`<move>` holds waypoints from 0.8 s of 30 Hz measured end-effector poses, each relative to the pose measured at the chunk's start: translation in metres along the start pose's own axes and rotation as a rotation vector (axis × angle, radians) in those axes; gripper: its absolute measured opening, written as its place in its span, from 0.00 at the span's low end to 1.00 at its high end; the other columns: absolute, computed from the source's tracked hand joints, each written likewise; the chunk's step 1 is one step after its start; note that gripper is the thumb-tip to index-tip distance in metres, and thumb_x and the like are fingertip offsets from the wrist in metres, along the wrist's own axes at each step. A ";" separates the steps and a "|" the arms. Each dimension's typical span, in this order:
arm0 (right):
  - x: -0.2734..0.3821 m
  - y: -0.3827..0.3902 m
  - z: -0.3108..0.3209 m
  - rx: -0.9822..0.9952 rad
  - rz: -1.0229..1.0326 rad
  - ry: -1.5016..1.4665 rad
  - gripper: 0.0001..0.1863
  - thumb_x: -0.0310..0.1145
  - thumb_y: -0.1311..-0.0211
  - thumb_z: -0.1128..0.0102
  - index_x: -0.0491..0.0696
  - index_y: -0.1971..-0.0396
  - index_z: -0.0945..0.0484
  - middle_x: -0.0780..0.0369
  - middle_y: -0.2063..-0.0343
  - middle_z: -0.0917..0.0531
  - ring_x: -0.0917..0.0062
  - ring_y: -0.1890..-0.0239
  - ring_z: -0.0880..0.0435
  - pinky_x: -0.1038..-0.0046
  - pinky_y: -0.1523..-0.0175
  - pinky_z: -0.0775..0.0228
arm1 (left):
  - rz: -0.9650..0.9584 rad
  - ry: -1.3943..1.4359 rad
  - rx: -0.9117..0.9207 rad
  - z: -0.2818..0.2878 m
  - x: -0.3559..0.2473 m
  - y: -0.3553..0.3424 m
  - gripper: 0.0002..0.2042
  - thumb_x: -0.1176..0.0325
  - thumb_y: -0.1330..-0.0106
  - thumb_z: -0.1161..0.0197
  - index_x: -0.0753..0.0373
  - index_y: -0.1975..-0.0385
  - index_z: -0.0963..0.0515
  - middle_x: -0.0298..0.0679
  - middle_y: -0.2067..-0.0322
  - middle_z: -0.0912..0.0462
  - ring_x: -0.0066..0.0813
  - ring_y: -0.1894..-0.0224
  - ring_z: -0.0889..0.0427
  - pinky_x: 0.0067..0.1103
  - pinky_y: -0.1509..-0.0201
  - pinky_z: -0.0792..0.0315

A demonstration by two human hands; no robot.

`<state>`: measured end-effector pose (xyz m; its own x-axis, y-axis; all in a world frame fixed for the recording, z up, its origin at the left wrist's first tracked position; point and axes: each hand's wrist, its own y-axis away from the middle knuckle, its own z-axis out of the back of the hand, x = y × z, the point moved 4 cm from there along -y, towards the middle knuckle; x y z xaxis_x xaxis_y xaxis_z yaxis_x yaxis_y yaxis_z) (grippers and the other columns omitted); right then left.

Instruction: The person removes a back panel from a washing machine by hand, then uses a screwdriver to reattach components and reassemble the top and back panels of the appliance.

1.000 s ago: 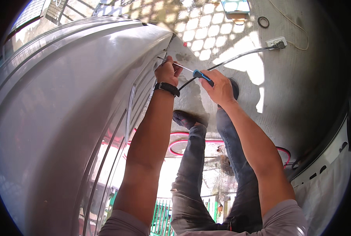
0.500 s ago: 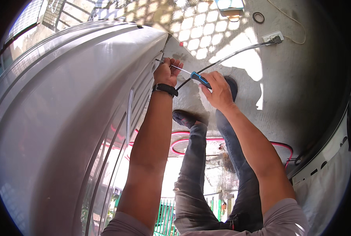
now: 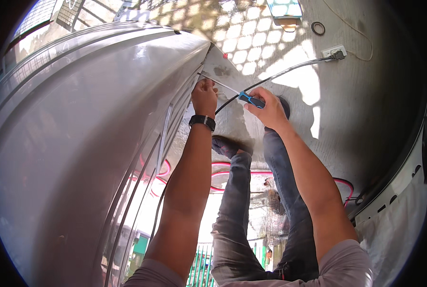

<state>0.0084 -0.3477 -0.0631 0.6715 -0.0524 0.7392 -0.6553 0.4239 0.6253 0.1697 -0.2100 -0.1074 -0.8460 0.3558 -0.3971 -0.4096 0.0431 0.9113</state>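
In my right hand (image 3: 270,109) is a screwdriver (image 3: 252,99) with a blue and black handle, the fingers wrapped round the grip. Its long metal shaft slants up and left, and the tip meets the edge of a large pale grey appliance body (image 3: 94,95). My left hand (image 3: 205,97), wearing a black wristband (image 3: 202,122), is just below the tip against that edge. Its fingers are curled together; anything between them is too small or hidden to make out.
A black power cord (image 3: 294,68) runs across the concrete floor to a white outlet block (image 3: 335,52). Near it lie a dark ring (image 3: 318,28), possibly a tape roll, and a blue box (image 3: 285,10). A pink hose (image 3: 342,182) curls behind my legs.
My left fingers, spread beside the shaft before, are now curled in, with the hand slightly lower. The screwdriver handle has shifted a little right and down. The whole view has moved slightly.
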 end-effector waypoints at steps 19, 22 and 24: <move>-0.015 -0.019 0.019 -0.028 0.203 0.169 0.17 0.32 0.46 0.29 0.50 0.57 0.22 0.60 0.63 0.23 0.61 0.58 0.21 0.64 0.52 0.29 | -0.773 -2.358 0.012 -0.041 -0.054 0.078 0.19 0.62 0.31 0.49 0.66 0.49 0.18 0.54 0.43 0.23 0.60 0.30 0.43 0.51 0.26 0.62; -0.016 -0.028 0.024 -0.022 0.222 0.162 0.18 0.31 0.48 0.29 0.50 0.56 0.22 0.59 0.63 0.23 0.61 0.57 0.21 0.63 0.51 0.29 | -0.741 -2.401 0.023 -0.038 -0.052 0.078 0.19 0.62 0.31 0.49 0.66 0.49 0.18 0.54 0.44 0.22 0.60 0.29 0.44 0.51 0.26 0.62; -0.018 -0.034 0.026 -0.015 0.212 0.169 0.19 0.30 0.48 0.28 0.50 0.56 0.23 0.59 0.63 0.23 0.61 0.56 0.22 0.63 0.51 0.29 | -0.755 -2.384 0.010 -0.038 -0.050 0.077 0.19 0.63 0.31 0.48 0.66 0.49 0.18 0.53 0.44 0.22 0.60 0.30 0.44 0.51 0.27 0.61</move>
<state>0.0093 -0.3851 -0.0911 0.5687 0.1900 0.8003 -0.7831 0.4227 0.4562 0.1680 -0.2600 -0.0217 0.9487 0.2369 0.2093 -0.3113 0.5842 0.7496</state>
